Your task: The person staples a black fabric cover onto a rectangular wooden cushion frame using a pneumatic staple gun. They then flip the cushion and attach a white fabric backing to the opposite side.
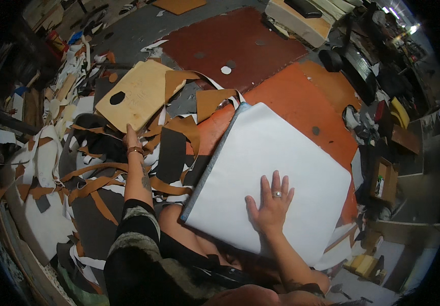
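Note:
My left hand (pixel 131 138) reaches out to the left and grips the near edge of a tan, flat board (pixel 138 97) with a dark hole in it; the fingers are partly hidden beneath it. My right hand (pixel 272 206), wearing a ring, lies flat with fingers spread on a large white sheet (pixel 301 153). That sheet covers a thick slab with a blue-grey side (pixel 212 163), tilted across my lap. Brown leather-like scraps (pixel 215 102) lie between the board and the slab.
Orange (pixel 301 109) and dark red (pixel 230 43) sheets spread over the floor ahead. Brown, white and grey offcut strips (pixel 97 188) pile up at the left. A pale foam block (pixel 299 23) stands at the far right, an open wooden box (pixel 384 181) at the right.

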Demonstrator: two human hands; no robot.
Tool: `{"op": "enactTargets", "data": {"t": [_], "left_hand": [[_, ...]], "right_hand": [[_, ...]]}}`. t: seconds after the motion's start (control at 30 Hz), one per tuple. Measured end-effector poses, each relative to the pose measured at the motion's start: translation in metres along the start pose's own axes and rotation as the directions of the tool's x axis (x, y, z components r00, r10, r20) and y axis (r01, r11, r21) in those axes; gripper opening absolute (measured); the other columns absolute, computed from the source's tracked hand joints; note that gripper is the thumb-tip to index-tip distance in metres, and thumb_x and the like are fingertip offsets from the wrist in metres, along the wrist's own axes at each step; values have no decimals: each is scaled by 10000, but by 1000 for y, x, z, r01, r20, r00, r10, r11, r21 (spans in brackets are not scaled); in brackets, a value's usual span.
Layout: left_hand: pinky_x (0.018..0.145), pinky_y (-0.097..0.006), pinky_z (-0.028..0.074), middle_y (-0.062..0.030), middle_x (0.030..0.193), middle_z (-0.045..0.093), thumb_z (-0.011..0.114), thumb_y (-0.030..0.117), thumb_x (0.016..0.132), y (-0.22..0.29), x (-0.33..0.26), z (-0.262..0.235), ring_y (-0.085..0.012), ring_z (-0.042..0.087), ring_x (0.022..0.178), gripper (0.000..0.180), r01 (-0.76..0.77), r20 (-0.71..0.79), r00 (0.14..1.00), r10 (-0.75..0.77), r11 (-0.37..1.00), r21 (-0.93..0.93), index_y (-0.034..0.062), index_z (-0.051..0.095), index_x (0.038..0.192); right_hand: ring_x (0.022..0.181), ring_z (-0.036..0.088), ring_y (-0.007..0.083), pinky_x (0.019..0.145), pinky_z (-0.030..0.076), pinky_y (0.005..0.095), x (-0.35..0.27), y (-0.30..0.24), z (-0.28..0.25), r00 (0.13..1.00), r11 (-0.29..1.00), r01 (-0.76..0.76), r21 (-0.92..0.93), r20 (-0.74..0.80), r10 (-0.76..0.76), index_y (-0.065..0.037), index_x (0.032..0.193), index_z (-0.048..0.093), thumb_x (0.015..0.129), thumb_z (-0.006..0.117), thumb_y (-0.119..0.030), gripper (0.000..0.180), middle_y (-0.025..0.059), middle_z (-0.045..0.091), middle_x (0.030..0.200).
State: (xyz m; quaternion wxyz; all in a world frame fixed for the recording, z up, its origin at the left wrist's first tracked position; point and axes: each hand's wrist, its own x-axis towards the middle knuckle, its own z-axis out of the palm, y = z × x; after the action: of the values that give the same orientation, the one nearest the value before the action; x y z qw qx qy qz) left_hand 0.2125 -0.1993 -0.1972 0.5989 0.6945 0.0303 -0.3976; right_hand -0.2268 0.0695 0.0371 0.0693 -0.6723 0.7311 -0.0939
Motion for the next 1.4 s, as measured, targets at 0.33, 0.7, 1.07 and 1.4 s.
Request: {"op": "enactTargets", "data": {"t": [0.33,0.7,1.07,1.4], "left_hand": [[796,-504,545,-322,908,730,637,411,1014,179,-81,27,-498,710,884,529,-675,-61,603,795,549,493,-108,737,992],[727,-311,547,-118,876,768,806,245,947,365,-363,-151,-118,683,793,291,-973,465,-211,860,-232,-13,-9,753,1078],[544,-300,513,-59,718,701,915,397,742,347,-617,-215,-178,671,594,461,-528,442,-842,309,-635,-563,47,729,978],[898,-391,583,-194,1250,728,788,310,956,275,-680,-77,-265,716,1079,431,-745,279,-626,729,-452,-490,56,706,1294]], "right_hand": [[1524,268,521,1206,138,724,-5,-8,-2,994,994,87,60,-68,-83,-97,1489,554,919,693,-474,697,250,401,1618],[1541,255,489,1225,200,664,0,4,-25,997,953,41,301,55,-61,-107,1591,399,872,744,-567,920,231,366,1640],[770,741,275,764,564,452,-154,-66,-242,740,750,607,261,-530,-414,-33,1124,712,759,937,-302,506,102,751,826],[962,670,151,857,558,334,-207,117,-195,776,389,222,894,-404,485,17,1132,666,959,806,-261,356,101,747,1081]]}}
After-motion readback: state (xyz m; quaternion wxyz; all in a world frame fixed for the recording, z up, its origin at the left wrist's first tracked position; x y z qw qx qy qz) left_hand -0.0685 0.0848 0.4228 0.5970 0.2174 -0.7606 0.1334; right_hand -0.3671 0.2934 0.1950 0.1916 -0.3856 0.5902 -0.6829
